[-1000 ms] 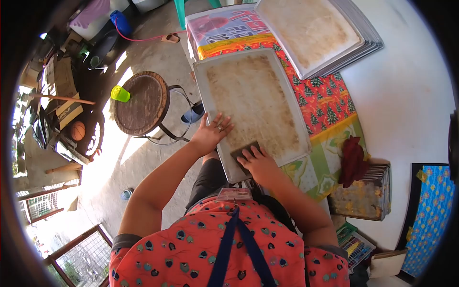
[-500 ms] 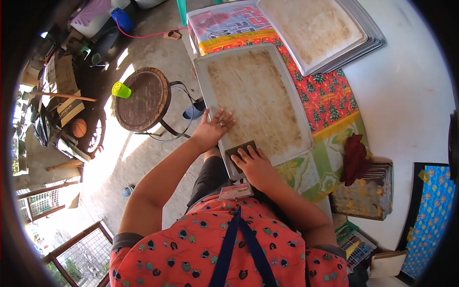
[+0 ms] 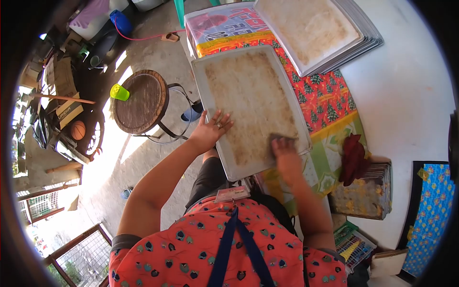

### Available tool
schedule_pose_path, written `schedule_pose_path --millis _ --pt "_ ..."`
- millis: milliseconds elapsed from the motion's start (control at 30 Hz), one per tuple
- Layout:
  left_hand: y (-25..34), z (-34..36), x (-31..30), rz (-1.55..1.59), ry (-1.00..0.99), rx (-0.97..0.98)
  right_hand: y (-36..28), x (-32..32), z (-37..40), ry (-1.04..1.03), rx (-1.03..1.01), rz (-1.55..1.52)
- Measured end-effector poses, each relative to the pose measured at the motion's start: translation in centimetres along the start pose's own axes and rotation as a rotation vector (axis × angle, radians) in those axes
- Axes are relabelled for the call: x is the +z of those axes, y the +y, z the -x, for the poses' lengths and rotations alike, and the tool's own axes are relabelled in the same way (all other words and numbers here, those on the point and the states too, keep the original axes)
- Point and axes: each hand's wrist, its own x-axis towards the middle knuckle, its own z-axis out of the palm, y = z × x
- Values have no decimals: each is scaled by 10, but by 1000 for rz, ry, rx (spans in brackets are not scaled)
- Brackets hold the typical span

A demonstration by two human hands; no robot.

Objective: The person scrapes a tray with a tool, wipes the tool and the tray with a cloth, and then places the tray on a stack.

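Note:
A large metal baking tray (image 3: 248, 105), stained brown, lies on the cloth-covered table in front of me. My left hand (image 3: 210, 130) rests on the tray's left edge with its fingers stretched out and a ring on one of them. Near the lower right part of the tray, my right hand (image 3: 287, 155) presses a dark flat pad (image 3: 274, 143) against the surface. The hand is smeared by motion and covers much of the pad.
A stack of similar trays (image 3: 306, 33) stands at the table's far right. A dark red cloth (image 3: 351, 158) lies at the right edge, above more stacked trays (image 3: 361, 191). To the left, a round stool (image 3: 141, 103) carries a green cup (image 3: 119, 92).
My right hand has slid the dark pad to the right, from the tray's near left corner towards its right side. My left hand has stayed on the left edge.

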Motion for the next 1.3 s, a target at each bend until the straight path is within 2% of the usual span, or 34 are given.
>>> schedule_pose_path --millis 100,200,300,400,467,500,533,600,667,767,800,900,1000,1100,1167,1300 --pt "2 -1 -2 -7 -12 -2 -63 -16 30 -131 -285 -24" --pt "1 -2 0 -31 -31 2 -33 -3 11 -73 -182 7" --pt "2 0 -7 -32 -69 10 18 -4 -29 -89 194 -79" --pt "2 -1 -9 8 -53 3 -46 5 -28 14 -18 28" --pt "1 -2 -5 25 -34 -3 -84 5 -18 10 -115 9" --pt "1 -2 -4 23 -27 -1 -94 5 -15 5 -161 -6" --pt "1 -1 -4 19 -24 5 -80 7 -30 112 -165 41" --pt "1 1 -5 17 -27 11 -34 6 -64 43 47 72" --pt "1 -1 -6 7 -15 20 10 5 -82 124 197 64" --pt "-6 0 0 -7 -5 32 30 -47 -86 -90 248 -189" --pt "-10 1 -1 -3 -10 44 37 -44 -83 -44 287 -254" --pt "-31 7 -2 27 -30 78 32 -89 -69 -158 402 -465" --pt "-60 9 -17 -46 -88 59 38 -81 -43 9 316 -712" --pt "-71 8 -33 -175 -157 -8 40 -73 -15 48 224 -776" --pt "-59 8 -45 -202 -186 -60 29 -71 4 35 143 -703" --pt "6 -2 -47 28 -226 68 8 -34 40 -25 -122 -417"
